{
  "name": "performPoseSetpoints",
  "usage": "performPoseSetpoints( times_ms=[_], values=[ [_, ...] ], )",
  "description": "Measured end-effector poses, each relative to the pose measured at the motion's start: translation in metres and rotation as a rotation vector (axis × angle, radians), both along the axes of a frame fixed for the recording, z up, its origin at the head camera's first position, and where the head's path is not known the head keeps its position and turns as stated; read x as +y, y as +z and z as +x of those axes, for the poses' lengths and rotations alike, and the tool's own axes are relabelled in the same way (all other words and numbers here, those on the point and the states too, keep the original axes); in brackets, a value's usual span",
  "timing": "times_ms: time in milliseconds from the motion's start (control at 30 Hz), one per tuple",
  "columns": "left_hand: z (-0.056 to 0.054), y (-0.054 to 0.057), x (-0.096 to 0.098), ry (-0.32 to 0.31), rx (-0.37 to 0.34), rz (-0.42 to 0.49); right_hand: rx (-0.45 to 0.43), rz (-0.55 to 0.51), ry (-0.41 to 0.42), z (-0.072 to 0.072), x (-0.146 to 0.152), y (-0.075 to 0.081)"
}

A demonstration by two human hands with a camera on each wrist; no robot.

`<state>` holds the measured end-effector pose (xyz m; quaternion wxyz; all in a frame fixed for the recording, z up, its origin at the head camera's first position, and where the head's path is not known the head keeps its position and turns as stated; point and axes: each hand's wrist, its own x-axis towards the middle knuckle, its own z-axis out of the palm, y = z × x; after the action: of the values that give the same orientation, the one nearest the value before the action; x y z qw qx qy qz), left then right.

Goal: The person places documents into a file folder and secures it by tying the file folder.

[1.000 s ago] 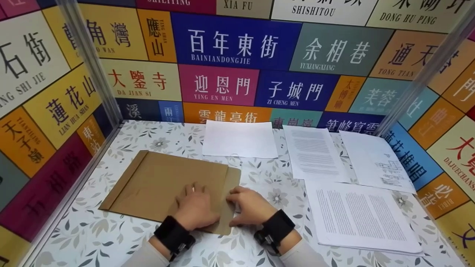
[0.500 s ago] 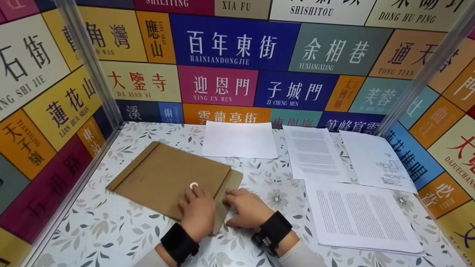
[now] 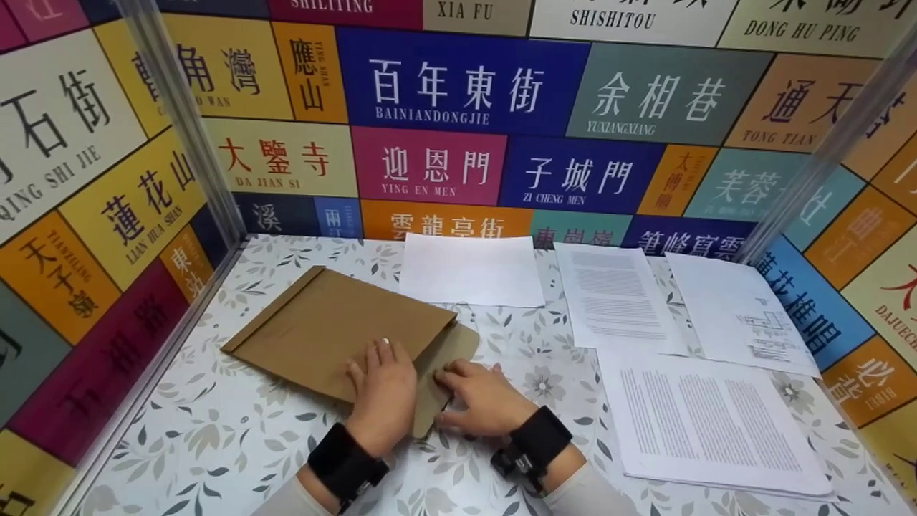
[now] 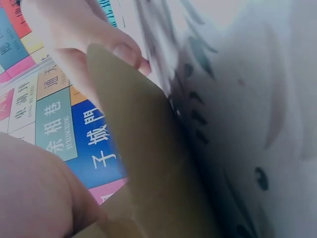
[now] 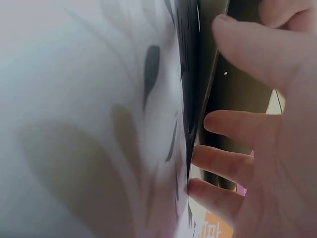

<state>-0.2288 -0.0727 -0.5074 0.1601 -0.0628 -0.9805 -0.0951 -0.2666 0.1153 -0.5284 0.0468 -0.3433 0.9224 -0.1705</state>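
A brown kraft paper envelope (image 3: 322,315) lies at an angle on the table, its flap (image 3: 458,347) unfolded toward the right. The mouth gapes slightly beside the flap. My left hand (image 3: 387,398) rests on the envelope's front near the mouth, fingers extended over the paper, its thumb hidden in the head view. My right hand (image 3: 487,398) touches the flap's outer edge with bent fingers and thumb spread apart. In the right wrist view, right fingertips (image 5: 218,121) meet the flap's edge close to the tabletop. The left wrist view has the flap (image 4: 143,129) standing between both hands.
A blank white sheet (image 3: 473,272) lies behind the envelope. To the right are a printed page (image 3: 616,297), a sheet with a small drawing (image 3: 738,308) and a stack of printed pages (image 3: 716,423). Sign-patterned walls (image 3: 458,86) enclose the floral table (image 3: 200,430).
The envelope has turned clockwise, its left end moving away and rightward. The mouth by the flap gapes more. My left hand has shifted slightly with it; my right hand stays at the flap.
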Motion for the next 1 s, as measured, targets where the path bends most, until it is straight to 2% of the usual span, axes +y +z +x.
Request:
performPoseSetpoints(
  times_ms=[233,467,600,667,1000],
  values=[
    [0.0,0.014,-0.002,0.019,0.076,0.021,-0.046,0.068,-0.048,0.0,-0.003,0.002],
    [0.0,0.032,-0.012,0.027,0.133,0.017,-0.055,0.081,-0.064,-0.003,-0.008,0.003],
    [-0.001,0.034,-0.015,0.012,0.153,0.009,-0.077,0.081,-0.066,-0.004,-0.009,0.003],
    [-0.002,0.032,-0.015,-0.006,0.12,0.011,-0.086,0.082,-0.065,-0.004,-0.009,0.003],
    [-0.002,0.02,-0.015,-0.075,-0.176,0.035,-0.091,0.12,-0.053,-0.002,-0.007,0.003]
  ],
)
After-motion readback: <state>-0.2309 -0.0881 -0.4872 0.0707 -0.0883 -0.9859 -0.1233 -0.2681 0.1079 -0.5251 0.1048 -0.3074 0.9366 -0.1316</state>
